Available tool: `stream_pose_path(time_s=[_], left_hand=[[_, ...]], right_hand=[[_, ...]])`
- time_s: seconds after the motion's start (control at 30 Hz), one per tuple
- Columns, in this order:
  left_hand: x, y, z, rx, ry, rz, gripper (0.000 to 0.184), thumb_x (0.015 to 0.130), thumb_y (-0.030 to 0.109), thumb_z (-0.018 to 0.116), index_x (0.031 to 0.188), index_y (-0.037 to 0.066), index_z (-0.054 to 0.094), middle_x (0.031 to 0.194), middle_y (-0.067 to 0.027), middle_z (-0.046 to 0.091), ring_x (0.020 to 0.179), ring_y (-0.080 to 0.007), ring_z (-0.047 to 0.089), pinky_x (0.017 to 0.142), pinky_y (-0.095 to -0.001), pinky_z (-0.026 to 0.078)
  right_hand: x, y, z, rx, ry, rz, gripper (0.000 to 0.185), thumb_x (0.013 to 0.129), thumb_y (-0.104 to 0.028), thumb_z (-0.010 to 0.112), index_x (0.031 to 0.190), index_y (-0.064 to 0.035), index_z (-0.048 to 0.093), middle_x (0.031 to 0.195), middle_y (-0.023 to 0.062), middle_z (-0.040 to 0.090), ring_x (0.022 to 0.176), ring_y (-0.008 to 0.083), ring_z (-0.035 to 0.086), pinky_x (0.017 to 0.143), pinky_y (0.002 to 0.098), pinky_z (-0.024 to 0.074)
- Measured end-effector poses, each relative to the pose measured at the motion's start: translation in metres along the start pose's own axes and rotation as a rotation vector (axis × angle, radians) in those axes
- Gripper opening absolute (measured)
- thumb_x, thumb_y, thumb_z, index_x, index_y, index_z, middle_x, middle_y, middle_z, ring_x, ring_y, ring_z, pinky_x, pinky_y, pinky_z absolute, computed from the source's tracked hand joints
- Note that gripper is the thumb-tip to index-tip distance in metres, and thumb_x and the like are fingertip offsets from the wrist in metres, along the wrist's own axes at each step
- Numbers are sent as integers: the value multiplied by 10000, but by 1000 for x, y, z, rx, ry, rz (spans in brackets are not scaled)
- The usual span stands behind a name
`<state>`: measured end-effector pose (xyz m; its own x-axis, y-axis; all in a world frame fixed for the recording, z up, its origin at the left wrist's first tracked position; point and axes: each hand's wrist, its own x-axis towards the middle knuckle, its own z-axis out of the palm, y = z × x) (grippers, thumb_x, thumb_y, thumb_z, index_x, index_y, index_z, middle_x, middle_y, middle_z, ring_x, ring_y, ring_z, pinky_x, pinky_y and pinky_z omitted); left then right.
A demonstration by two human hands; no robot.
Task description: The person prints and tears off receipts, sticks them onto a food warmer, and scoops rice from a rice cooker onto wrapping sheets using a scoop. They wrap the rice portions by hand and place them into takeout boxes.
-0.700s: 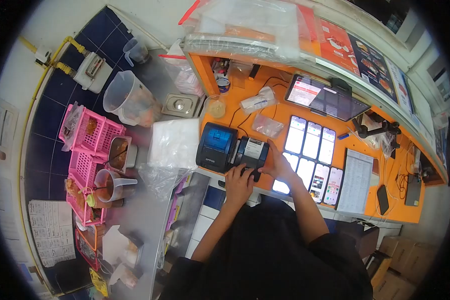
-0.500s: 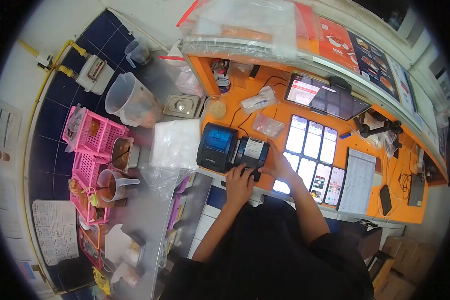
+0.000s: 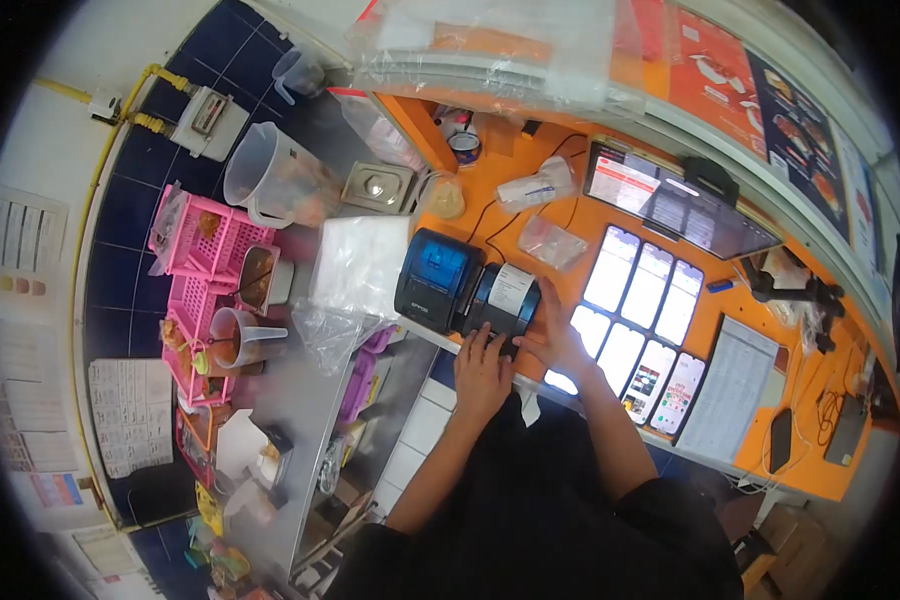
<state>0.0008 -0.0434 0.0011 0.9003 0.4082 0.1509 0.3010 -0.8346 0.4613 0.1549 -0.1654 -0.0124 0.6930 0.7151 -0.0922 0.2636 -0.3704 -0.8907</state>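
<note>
A small black label printer [image 3: 500, 318] sits on the orange counter, with a white printed label [image 3: 511, 288] on its top. My left hand [image 3: 483, 370] lies at its front edge, fingers stretched out and touching it. Along the right side of this printer is my right hand [image 3: 560, 342], its fingers extended and the thumb apart near the front corner. Directly to the left stands a larger black receipt printer [image 3: 433, 285] with a glossy blue top. Several lit phones [image 3: 634, 285] lie in rows to the right of my right hand.
Behind the phones stands a tablet screen [image 3: 675, 195]. A printed sheet [image 3: 727, 390] and a dark phone [image 3: 781, 440] lie farther right. Clear plastic bags [image 3: 365, 265], a large measuring jug [image 3: 275, 180] and pink baskets [image 3: 210, 240] occupy the steel table on the left.
The camera view has shifted and turned a little. Both hands stay at the label printer, with the fingers in slightly different positions.
</note>
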Motion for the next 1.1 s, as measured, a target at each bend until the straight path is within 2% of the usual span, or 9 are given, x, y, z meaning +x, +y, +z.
stream_pose_path(time_s=[0.27,0.3,0.33,0.47,0.57,0.63,0.73,0.97,1.1], left_hand=[[-49,16,22,105,-178,-177,826,891,219,696,1611,104,307,1621,-174,373,1471,-441,361,1138,-658,318],[-59,14,23,13,-124,-204,714,917,294,674,1557,121,410,1571,-174,444,1442,-407,417,1112,-692,341],[-73,15,24,69,-185,-218,628,926,317,662,1495,120,482,1558,-175,458,1439,-406,419,1110,-698,339],[-144,12,-6,-157,-675,-492,459,953,410,614,1314,129,651,1454,-167,555,1361,-405,504,1095,-718,341],[-234,-11,-2,-370,-531,-498,462,972,440,587,1269,96,671,1232,-179,690,1173,-403,639,1021,-575,474],[-296,-31,-5,-507,-353,-502,486,988,454,572,1266,68,669,1206,-195,698,1153,-399,650,994,-521,502],[-395,-48,-68,-881,-141,-696,551,1007,502,554,1282,36,658,1250,-182,686,1154,-367,659,991,-480,504],[-618,-108,-106,-2114,834,-1065,847,983,767,386,1552,141,430,1511,-138,510,1198,-294,609,1026,-449,495],[-710,-126,-211,-2103,1514,-644,921,977,797,308,1579,103,380,1602,-109,396,1409,-297,428,1153,-454,359]], right_hand=[[-5,0,12,44,63,-115,1120,851,-114,792,1644,-71,3,1666,246,164,1488,381,358,1123,419,480],[-6,4,16,-31,113,-198,1106,856,-91,779,1641,-56,1,1650,242,201,1473,362,380,1106,404,499],[-12,-9,12,208,47,-39,1054,876,-205,791,1636,-17,85,1665,258,205,1553,377,219,1253,423,228],[-10,48,42,70,82,-151,835,930,-113,725,1593,45,244,1632,250,297,1529,356,265,1247,431,216],[19,162,54,-867,242,-583,605,972,-196,643,1455,103,435,1469,306,483,1383,426,438,1191,482,307],[-3,96,89,-411,702,-568,720,1035,-441,571,1501,80,399,1412,310,520,1335,470,474,1193,543,314],[-89,-25,163,-318,657,-617,562,1033,-262,633,1423,107,468,1378,295,551,1265,416,553,1104,484,430],[-404,-231,434,-9,-740,-976,617,1064,-382,512,1513,28,409,1579,253,405,1482,373,375,1210,482,279],[-504,-239,559,69,-1182,-1388,734,1075,-547,375,1571,-8,331,1619,239,361,1509,391,326,1223,545,219]])
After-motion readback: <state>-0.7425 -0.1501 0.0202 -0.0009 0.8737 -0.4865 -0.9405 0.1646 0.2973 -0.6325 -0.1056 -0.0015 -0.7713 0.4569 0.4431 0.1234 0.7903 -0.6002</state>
